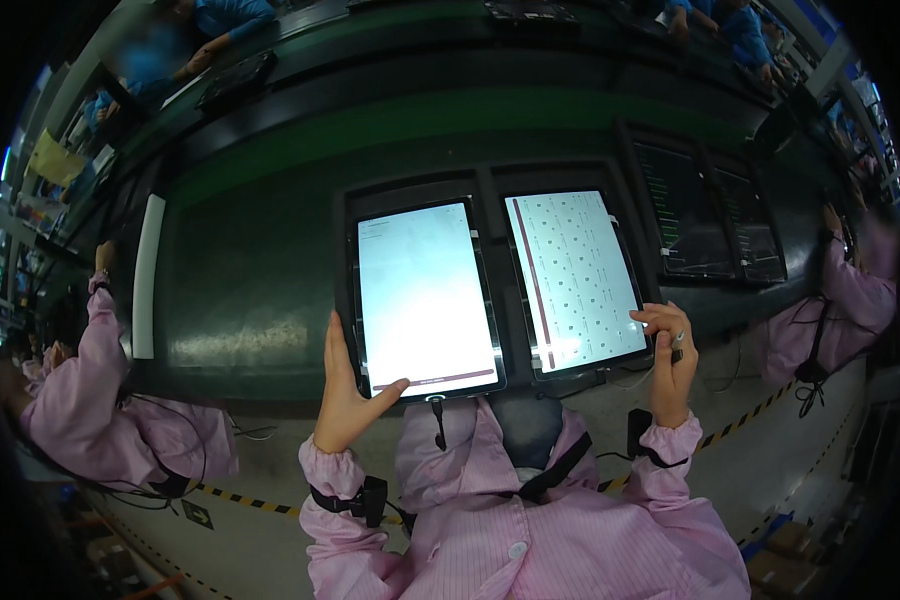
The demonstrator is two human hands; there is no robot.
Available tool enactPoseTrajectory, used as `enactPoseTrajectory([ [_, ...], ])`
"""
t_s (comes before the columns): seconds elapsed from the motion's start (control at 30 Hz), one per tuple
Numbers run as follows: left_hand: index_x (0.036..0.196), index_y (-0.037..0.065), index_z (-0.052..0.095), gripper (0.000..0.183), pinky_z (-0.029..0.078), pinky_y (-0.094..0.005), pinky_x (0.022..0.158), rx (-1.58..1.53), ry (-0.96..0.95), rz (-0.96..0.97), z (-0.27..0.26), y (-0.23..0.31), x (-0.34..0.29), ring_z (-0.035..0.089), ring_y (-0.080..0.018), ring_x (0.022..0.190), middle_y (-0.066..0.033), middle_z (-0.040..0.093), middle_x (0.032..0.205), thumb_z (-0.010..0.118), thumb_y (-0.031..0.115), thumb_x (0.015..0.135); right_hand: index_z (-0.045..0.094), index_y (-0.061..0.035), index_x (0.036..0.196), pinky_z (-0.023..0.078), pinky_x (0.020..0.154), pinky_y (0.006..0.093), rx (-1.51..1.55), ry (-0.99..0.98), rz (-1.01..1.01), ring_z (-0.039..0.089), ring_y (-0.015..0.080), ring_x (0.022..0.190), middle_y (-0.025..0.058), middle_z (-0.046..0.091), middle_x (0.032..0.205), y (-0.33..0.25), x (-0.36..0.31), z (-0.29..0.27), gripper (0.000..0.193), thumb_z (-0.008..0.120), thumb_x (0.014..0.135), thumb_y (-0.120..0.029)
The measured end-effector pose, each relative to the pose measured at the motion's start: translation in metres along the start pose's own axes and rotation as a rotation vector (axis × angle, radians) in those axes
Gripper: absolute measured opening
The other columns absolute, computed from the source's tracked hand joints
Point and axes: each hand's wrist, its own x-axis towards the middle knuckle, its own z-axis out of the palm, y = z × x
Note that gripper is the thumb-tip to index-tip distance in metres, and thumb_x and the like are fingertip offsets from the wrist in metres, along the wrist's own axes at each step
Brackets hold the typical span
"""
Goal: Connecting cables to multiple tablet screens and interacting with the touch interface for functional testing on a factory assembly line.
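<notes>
Two tablets with lit screens lie side by side before me in a black tray [406, 189]. The left tablet [425, 295] shows a nearly blank white screen with a dark red band along its near edge. My left hand [345, 398] rests at its near left corner, fingers stretched along the side and thumb over the bottom edge. On the right tablet [573, 280] the screen carries rows of small marks and a dark red stripe down its left side. My right hand [672, 350] is at its right edge, fingers partly bent, with a fingertip at the screen. A dark ring-like item sits on one finger.
Farther right, another black tray holds two dark tablets [685, 210] with faint coloured lines. A white strip [148, 278] lies at left on the green bench [240, 290]. Co-workers in pink sit on both sides; others in blue work across the bench. A short cable [439, 425] hangs at the near edge.
</notes>
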Motion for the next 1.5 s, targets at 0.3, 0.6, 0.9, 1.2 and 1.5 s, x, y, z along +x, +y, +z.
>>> enactPoseTrajectory([
  [0.3,0.144,-0.006,0.006,0.111,0.019,-0.0445,0.111,0.057,0.023,-0.006,0.001,-0.002,0.0,0.017,-0.04,0.137,-0.0276,0.016,0.147,0.079,0.029,0.068,0.062,-0.0013,0.102,0.033,0.1,0.0463,-0.006,-0.143,-0.044,0.055,0.0284,0.103,0.0092,0.061,0.089,-0.01,0.008,0.013,0.02,0.047,0.09,-0.009],
  [0.6,0.144,-0.005,0.009,0.101,0.02,-0.0443,0.11,0.061,0.052,-0.009,0.004,0.005,0.002,0.018,-0.0396,0.137,-0.0273,0.016,0.147,0.074,0.029,0.075,0.06,-0.0045,0.114,0.025,0.106,0.0476,-0.034,-0.411,-0.121,0.048,0.0277,0.116,0.0112,0.06,0.105,-0.029,0.027,0.044,0.029,0.054,0.087,-0.009],
  [0.9,0.133,0.012,0.047,0.056,0.018,-0.048,0.109,0.225,0.146,0.107,-0.004,0.037,0.011,0.02,-0.0366,0.136,-0.0162,0.021,0.149,0.064,0.022,0.08,0.062,-0.0042,0.108,0.029,0.105,0.0467,-0.008,-0.349,-0.079,0.05,0.0288,0.113,0.0131,0.061,0.106,-0.02,0.026,0.042,0.023,0.052,0.088,-0.01],
  [1.2,0.125,0.014,0.057,0.044,0.016,-0.0503,0.107,0.478,-0.046,0.335,0.012,0.074,0.04,0.02,-0.0382,0.135,-0.0165,0.026,0.148,0.059,0.034,0.086,0.055,0.0017,0.086,0.04,0.09,0.0348,0.22,-0.003,0.18,0.055,0.026,0.102,0.0153,0.063,0.1,0.007,0.012,0.01,0.022,0.042,0.096,-0.014],
  [1.5,0.124,0.014,0.058,0.045,0.015,-0.0516,0.107,0.542,-0.078,0.35,0.024,0.078,0.052,0.022,-0.0387,0.135,-0.0173,0.027,0.148,0.06,0.037,0.085,0.061,-0.0006,0.095,0.039,0.089,0.0366,0.08,-0.054,0.142,0.054,0.0288,0.102,0.0149,0.06,0.099,0.01,0.007,0.003,0.018,0.048,0.092,-0.011],
])
